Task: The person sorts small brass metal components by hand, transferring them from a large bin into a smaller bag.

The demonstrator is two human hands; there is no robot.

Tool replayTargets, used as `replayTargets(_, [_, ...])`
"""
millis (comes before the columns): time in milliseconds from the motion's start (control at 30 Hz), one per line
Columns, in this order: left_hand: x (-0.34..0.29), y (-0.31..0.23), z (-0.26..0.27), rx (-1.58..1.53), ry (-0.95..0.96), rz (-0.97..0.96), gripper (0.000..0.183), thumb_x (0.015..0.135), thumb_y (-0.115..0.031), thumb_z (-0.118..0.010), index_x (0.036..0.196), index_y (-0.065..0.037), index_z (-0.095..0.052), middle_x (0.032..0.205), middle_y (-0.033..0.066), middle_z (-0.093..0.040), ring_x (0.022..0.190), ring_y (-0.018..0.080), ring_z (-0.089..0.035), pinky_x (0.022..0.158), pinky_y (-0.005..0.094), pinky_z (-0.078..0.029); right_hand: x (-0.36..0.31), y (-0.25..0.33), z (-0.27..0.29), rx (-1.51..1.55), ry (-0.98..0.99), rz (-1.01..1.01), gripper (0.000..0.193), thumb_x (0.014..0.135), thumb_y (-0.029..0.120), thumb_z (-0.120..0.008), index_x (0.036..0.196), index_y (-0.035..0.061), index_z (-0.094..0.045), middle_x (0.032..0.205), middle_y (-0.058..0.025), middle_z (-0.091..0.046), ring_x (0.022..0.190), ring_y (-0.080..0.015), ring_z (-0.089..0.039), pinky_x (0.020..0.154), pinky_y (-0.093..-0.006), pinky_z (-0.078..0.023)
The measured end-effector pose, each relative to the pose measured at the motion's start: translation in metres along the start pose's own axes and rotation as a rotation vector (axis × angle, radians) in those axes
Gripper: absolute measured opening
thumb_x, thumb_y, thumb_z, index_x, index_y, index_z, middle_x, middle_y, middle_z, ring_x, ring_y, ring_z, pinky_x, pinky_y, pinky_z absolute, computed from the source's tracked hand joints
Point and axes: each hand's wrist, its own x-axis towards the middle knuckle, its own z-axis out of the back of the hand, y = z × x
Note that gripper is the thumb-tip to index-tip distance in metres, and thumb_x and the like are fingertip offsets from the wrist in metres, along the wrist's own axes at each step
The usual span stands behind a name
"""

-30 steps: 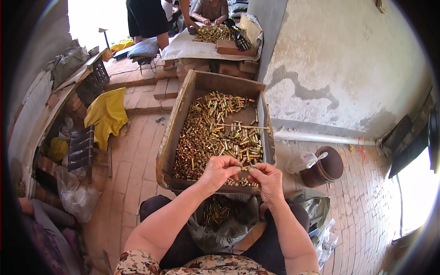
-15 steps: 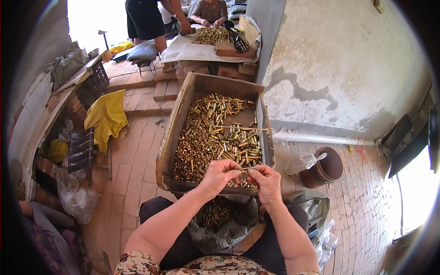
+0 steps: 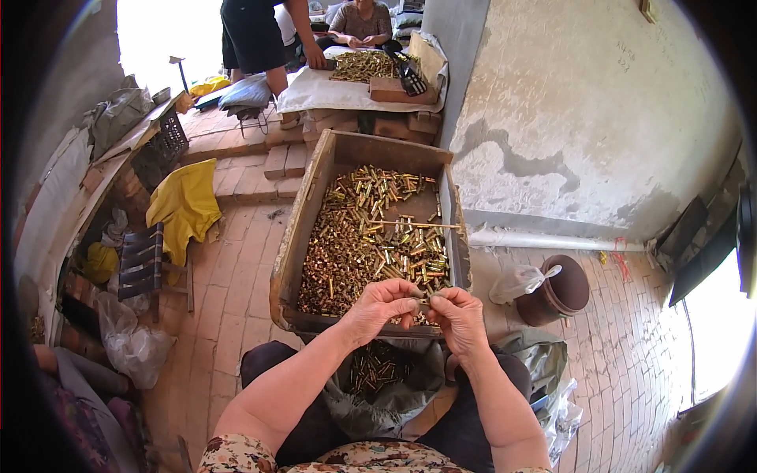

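My left hand (image 3: pixel 383 306) and my right hand (image 3: pixel 456 312) meet over the near edge of a worn wooden drawer-like box (image 3: pixel 293 229). Thumb and forefinger of each are pinched, with the fingertips nearly touching. Between them is a small brass-coloured metal piece, mostly hidden by the fingers. Small brass-coloured parts (image 3: pixel 335 264) heap up on the box's left and near side. Longer brass-coloured metal cylinders (image 3: pixel 406 260) lie loose on the right and far side. A thin stick (image 3: pixel 414 225) crosses the box. Below my hands, an open sack (image 3: pixel 382 406) between my knees holds more metal cylinders (image 3: pixel 378 369).
Right of the box stands a brown bucket (image 3: pixel 554 292) with a white plastic bag (image 3: pixel 516 284) at its rim. A low strap stool (image 3: pixel 142 264) and yellow cloth (image 3: pixel 185 201) are at left. Two people are at a cloth-covered table (image 3: pixel 339 96) with similar parts beyond.
My fingertips have drawn closer together, hiding more of the small piece. At the far table, the seated person's hands have shifted slightly. The view has tilted a little.
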Motion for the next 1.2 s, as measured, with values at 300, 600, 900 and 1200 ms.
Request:
replayTargets(300, [0.001,0.001,0.005,-0.167,0.025,0.043,0.009,0.084,-0.004,-0.057,0.092,0.001,-0.060,0.078,0.0105,-0.063,0.058,0.0142,-0.058,0.058,0.0251,-0.050,-0.002,0.002,-0.006,-0.010,0.049,0.070,0.008,0.078,0.003,-0.067,0.083,0.0014,-0.061,0.076,-0.0046,-0.063,0.059,-0.0103,-0.059,0.056,-0.0200,-0.049])
replayTargets(600, [0.001,0.006,0.005,-0.283,0.025,0.014,0.007,0.084,-0.002,-0.057,0.089,-0.001,-0.060,0.078,0.0109,-0.063,0.058,0.0156,-0.060,0.058,0.0261,-0.052,-0.008,0.004,-0.012,0.001,0.013,0.068,0.008,0.077,0.000,-0.066,0.082,0.0014,-0.060,0.074,-0.0047,-0.062,0.058,-0.0122,-0.058,0.056,-0.0219,-0.049])
replayTargets(900, [0.002,0.007,0.005,-0.319,0.054,0.007,0.007,0.083,-0.001,-0.058,0.089,-0.001,-0.059,0.076,0.0101,-0.063,0.056,0.0163,-0.060,0.060,0.0289,-0.052,-0.009,0.008,-0.013,-0.027,0.047,0.064,0.007,0.076,0.001,-0.067,0.080,0.0010,-0.061,0.073,-0.0048,-0.062,0.058,-0.0119,-0.058,0.055,-0.0218,-0.049])
replayTargets(1200, [-0.002,0.002,-0.002,-0.263,0.032,0.023,0.006,0.082,-0.002,-0.058,0.088,0.000,-0.058,0.071,0.0088,-0.061,0.054,0.0155,-0.059,0.058,0.0294,-0.052,-0.010,0.008,-0.012,-0.074,0.033,0.072,0.008,0.076,0.001,-0.067,0.081,0.0004,-0.061,0.073,-0.0044,-0.062,0.058,-0.0100,-0.058,0.055,-0.0195,-0.048])
